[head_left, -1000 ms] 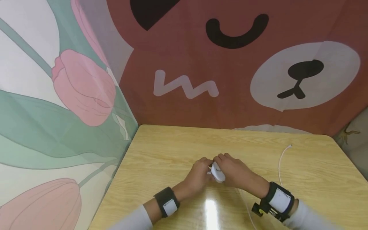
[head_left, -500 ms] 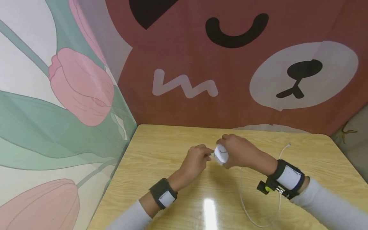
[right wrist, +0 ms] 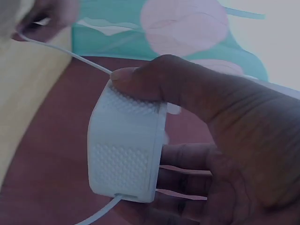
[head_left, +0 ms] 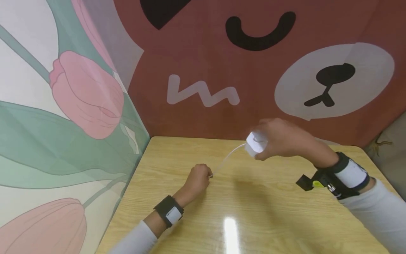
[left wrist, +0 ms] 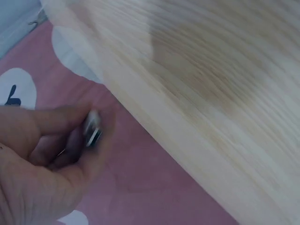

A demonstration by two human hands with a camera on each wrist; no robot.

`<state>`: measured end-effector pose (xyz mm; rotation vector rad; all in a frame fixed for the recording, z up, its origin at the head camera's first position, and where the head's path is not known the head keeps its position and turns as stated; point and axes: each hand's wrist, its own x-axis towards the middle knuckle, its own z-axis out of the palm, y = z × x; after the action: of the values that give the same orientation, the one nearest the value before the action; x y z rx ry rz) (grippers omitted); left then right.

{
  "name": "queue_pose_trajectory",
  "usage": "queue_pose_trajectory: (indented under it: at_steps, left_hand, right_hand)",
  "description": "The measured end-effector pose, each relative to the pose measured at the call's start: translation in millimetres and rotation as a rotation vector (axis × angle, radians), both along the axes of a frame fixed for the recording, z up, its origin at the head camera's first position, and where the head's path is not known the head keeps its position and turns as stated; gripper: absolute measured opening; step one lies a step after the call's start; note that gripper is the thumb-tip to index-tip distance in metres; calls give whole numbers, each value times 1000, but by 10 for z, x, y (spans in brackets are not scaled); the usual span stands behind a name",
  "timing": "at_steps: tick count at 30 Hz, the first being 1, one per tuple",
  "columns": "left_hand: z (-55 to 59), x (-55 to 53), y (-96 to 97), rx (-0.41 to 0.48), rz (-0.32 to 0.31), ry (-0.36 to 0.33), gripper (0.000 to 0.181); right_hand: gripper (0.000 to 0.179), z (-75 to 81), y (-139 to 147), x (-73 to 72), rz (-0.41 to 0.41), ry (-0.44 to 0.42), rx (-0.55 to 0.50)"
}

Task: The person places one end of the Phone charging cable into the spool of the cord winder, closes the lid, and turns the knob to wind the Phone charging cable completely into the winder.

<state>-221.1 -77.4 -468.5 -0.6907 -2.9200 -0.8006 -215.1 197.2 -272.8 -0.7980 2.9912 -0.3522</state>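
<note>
A white retractable cable case (head_left: 253, 145) with faceted sides is held up over the far part of the table by my right hand (head_left: 285, 138). In the right wrist view the thumb presses on one end of the case (right wrist: 123, 140), over patches of raised dots. Thin white cable (head_left: 229, 155) runs taut from it down to my left hand (head_left: 197, 179). Between thumb and fingers this hand pinches a small plug (left wrist: 93, 129), blurred, its metal end showing in the left wrist view. A second length of cable (right wrist: 101, 213) leaves the case's other end.
The wooden table (head_left: 190, 233) has a bright light reflection near its front. Behind it hangs a red cloth (head_left: 203, 120) with a bear print, and on the left a tulip-print cloth (head_left: 92, 91).
The hands have moved apart: the right rose up and right with the case, the left drew back left with the plug. Cable now stretches between them, and the loop on the table is gone from view.
</note>
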Motion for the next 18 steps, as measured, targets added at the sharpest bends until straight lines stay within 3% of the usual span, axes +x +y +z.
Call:
queue_pose_trajectory:
  at_steps: [5, 7, 9, 13, 15, 18]
  left_hand:
    - [2, -29, -27, -70, 12, -54, 16]
    - [53, -24, 4, -36, 12, -50, 15]
    - [144, -1, 71, 41, 7, -51, 30]
    - [423, 67, 271, 245, -72, 46, 60]
    - [566, 89, 371, 330, -135, 138, 58]
    - [718, 100, 480, 421, -191, 264, 42]
  right_hand:
    - [71, 176, 15, 32, -28, 17, -9]
    - [73, 212, 1, 44, -32, 25, -15]
    - [73, 230, -25, 53, -27, 30, -17]
    - [72, 236, -94, 57, -8, 37, -24]
    - [70, 235, -131, 53, 5, 44, -29]
    - [66, 238, -184, 47, 21, 58, -32]
